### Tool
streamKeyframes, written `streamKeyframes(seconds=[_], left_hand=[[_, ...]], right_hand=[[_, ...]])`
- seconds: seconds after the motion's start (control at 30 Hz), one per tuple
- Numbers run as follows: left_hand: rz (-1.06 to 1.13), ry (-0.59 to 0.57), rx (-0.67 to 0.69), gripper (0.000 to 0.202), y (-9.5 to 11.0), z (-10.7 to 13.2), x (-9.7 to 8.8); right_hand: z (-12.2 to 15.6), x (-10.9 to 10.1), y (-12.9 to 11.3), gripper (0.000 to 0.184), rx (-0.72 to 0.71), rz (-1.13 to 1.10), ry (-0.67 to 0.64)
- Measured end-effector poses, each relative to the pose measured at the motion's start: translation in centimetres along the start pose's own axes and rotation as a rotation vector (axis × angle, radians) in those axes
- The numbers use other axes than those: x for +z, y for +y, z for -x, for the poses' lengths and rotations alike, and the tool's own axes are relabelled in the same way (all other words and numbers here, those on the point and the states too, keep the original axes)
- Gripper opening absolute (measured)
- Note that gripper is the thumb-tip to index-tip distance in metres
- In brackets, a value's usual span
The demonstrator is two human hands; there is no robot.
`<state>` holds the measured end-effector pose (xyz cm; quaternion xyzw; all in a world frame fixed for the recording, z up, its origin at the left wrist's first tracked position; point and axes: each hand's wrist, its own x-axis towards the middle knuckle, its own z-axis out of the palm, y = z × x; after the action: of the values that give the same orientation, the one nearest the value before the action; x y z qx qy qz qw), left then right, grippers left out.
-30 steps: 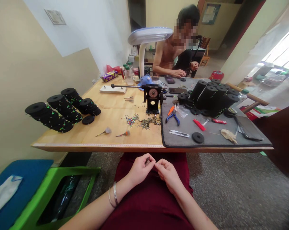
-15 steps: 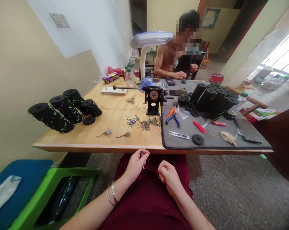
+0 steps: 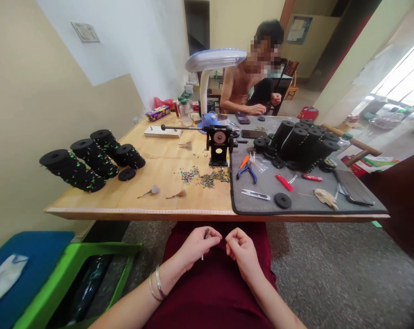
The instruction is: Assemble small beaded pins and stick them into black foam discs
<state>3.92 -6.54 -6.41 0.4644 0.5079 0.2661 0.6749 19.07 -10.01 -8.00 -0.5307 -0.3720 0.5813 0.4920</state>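
My left hand (image 3: 196, 244) is closed above my lap, just below the table's front edge. Between its fingers is a small slim dark piece (image 3: 206, 233), and a short white end (image 3: 202, 257) pokes out beneath the hand; its kind cannot be made out. Close by on the right, my right hand (image 3: 241, 250) is curled in a pinch, and whatever is in its fingertips is hidden or too small to see. The fingertips of the two hands nearly meet. Dark red cloth (image 3: 214, 292) lies under both.
On the wooden table (image 3: 159, 169) stand stacks of black foam spools (image 3: 87, 157), a black hand-crank winder (image 3: 218, 144) and a lamp (image 3: 215, 59). Loose small parts (image 3: 210, 177) lie before the winder. Pliers (image 3: 247, 173) and snips (image 3: 255, 194) rest on a grey mat (image 3: 262, 208). A person (image 3: 234, 87) sits opposite.
My left hand has come down and to the right, so its fingertips are now close to my right hand's. The right hand has barely moved. The dark piece stays in my left hand.
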Motion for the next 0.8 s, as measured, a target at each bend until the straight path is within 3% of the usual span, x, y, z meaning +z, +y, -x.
streamKeyframes(seconds=[0.13, 0.27, 0.4, 0.53, 0.67, 0.8], left_hand=[[0.175, -0.017, 0.003, 0.033, 1.0, 0.08, 0.54], [0.196, 0.035, 0.038, 0.034, 1.08, -0.29, 0.4], [0.114, 0.1, 0.092, 0.032, 1.01, -0.37, -0.04], [-0.133, 0.142, 0.21, 0.027, 0.98, -0.1, -0.09], [-0.287, 0.125, 0.289, 0.022, 0.74, 0.09, 0.19], [-0.25, 0.08, 0.292, 0.018, 0.46, 0.03, 0.18]], right_hand=[[0.07, -0.11, -0.04, 0.016, -0.106, 0.167, -0.019], [0.02, -0.32, 0.17, 0.016, -0.155, 0.247, -0.055], [-0.09, -0.39, 0.49, 0.016, -0.095, 0.241, -0.093], [-0.15, -0.11, 0.43, 0.017, 0.004, 0.145, -0.147], [-0.29, 0.17, 0.27, 0.027, 0.003, 0.119, -0.161], [-0.54, 0.14, 0.34, 0.029, 0.021, 0.156, -0.17]])
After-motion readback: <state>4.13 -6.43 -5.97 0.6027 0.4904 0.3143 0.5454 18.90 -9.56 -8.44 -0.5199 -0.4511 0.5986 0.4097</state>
